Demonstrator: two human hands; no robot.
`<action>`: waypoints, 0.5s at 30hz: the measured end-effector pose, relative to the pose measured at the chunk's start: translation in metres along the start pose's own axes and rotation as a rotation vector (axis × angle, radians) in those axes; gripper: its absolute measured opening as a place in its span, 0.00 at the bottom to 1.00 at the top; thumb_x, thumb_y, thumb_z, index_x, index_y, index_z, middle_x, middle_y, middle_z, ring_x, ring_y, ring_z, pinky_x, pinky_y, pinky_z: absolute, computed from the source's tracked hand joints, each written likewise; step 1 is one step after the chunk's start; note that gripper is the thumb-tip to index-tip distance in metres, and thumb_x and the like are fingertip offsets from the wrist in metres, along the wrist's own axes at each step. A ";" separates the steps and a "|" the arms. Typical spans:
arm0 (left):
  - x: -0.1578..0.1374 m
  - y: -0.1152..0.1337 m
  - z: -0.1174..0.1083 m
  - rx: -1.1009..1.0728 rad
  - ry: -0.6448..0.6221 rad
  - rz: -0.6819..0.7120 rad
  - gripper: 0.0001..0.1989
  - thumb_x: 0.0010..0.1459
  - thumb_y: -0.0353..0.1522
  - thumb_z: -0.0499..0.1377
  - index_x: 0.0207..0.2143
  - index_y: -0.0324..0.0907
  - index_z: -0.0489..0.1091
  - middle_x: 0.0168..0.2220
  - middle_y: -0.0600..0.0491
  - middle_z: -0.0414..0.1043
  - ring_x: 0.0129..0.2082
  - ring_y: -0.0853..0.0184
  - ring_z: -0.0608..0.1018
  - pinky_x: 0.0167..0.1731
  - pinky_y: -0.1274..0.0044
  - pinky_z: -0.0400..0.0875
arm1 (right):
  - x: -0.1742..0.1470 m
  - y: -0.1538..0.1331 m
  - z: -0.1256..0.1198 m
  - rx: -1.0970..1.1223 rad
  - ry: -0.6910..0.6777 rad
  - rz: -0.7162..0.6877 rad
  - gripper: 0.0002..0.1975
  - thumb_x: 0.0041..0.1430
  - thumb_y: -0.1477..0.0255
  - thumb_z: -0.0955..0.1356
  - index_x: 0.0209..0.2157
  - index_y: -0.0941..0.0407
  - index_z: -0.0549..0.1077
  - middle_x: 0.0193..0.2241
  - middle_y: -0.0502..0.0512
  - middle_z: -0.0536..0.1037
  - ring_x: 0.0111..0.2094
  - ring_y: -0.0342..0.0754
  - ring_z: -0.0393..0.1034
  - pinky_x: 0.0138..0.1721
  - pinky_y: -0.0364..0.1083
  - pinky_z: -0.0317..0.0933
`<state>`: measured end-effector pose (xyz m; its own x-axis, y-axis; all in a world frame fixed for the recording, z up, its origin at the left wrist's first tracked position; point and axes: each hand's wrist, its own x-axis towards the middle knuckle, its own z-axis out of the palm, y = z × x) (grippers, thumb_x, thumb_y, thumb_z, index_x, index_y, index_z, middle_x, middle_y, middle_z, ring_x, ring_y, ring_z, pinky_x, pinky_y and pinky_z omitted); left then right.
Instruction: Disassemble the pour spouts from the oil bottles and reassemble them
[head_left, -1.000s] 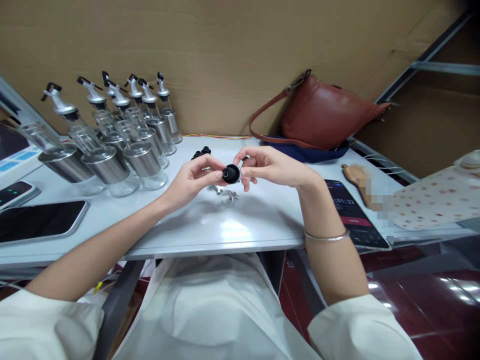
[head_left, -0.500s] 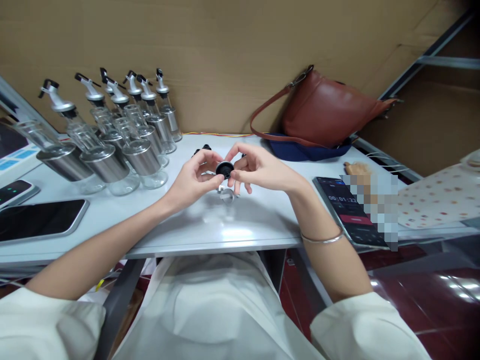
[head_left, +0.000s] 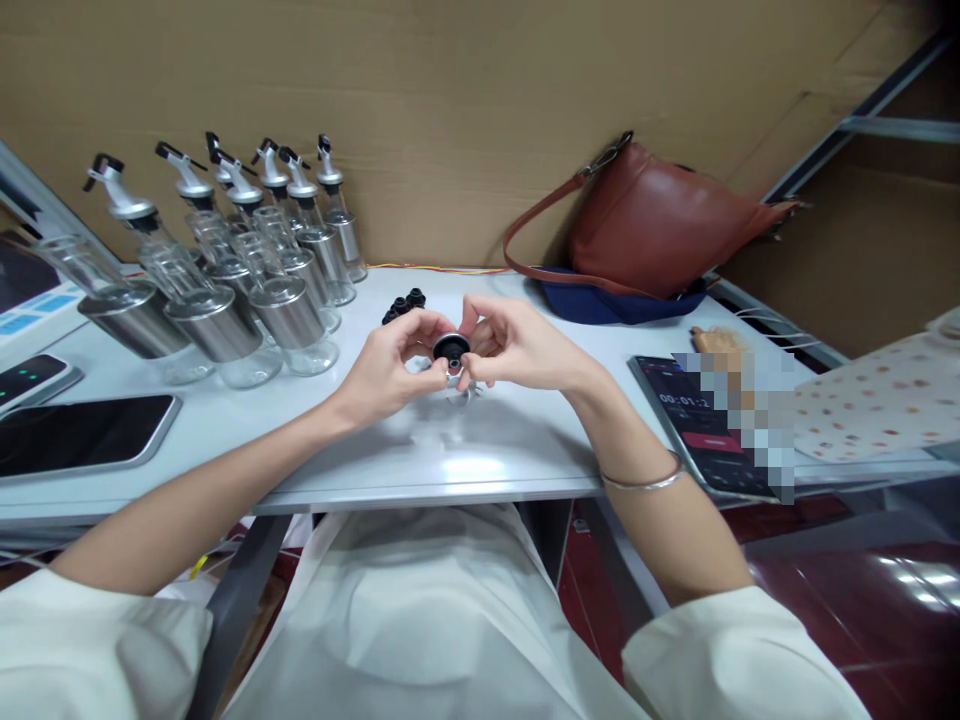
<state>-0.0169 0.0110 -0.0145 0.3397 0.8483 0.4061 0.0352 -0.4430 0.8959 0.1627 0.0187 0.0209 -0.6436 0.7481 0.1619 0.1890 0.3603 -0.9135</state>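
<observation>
Between both hands, above the white table [head_left: 360, 455], is a bottle pourer cap [head_left: 451, 347], its round black underside turned toward me with a silvery rim. My left hand [head_left: 394, 360] grips it from the left, thumb at the lower edge and fingers curled round behind. From the right, my right hand [head_left: 517, 345] pinches the same cap with thumb and fingertips. Under the hands lie small shiny metal pieces [head_left: 461, 393], partly hidden. Several black stoppers [head_left: 405, 303] sit just behind my left hand.
Glass oil bottles [head_left: 281, 315] with steel sleeves crowd the left, several fitted with pourers. Two dark-screened devices [head_left: 82, 435] lie at front left. A brown bag [head_left: 660, 225] rests on a dark blue item [head_left: 622, 300] at the back right. Nearer is a phone [head_left: 686, 415] showing a timer.
Both hands stay on the pourer cap, which has shifted slightly and tipped a little. The fingers have closed in around it, and more of the black stoppers shows behind the left hand.
</observation>
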 end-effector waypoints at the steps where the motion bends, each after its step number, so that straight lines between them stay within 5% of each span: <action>1: 0.000 0.000 0.000 0.003 -0.001 0.008 0.14 0.42 0.27 0.61 0.35 0.39 0.67 0.33 0.53 0.71 0.33 0.71 0.73 0.38 0.78 0.71 | 0.000 0.000 0.000 -0.005 0.004 -0.001 0.15 0.46 0.76 0.70 0.27 0.54 0.57 0.17 0.45 0.74 0.18 0.41 0.69 0.19 0.39 0.61; 10: 0.005 0.001 -0.004 -0.053 0.088 -0.011 0.14 0.50 0.36 0.63 0.39 0.40 0.70 0.39 0.50 0.72 0.41 0.66 0.74 0.39 0.77 0.70 | 0.003 0.009 -0.005 -0.099 0.167 -0.144 0.15 0.47 0.71 0.72 0.28 0.54 0.60 0.26 0.49 0.74 0.28 0.43 0.72 0.26 0.41 0.62; 15: 0.007 0.000 -0.007 -0.076 0.029 -0.063 0.14 0.50 0.38 0.65 0.35 0.39 0.70 0.36 0.51 0.72 0.37 0.68 0.75 0.40 0.76 0.70 | 0.001 0.002 -0.021 -0.168 0.081 -0.068 0.13 0.46 0.66 0.73 0.27 0.58 0.69 0.25 0.52 0.76 0.27 0.44 0.72 0.27 0.42 0.63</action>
<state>-0.0208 0.0187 -0.0100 0.3121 0.8823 0.3522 -0.0160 -0.3658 0.9306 0.1775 0.0321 0.0268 -0.5982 0.7591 0.2568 0.2732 0.4944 -0.8252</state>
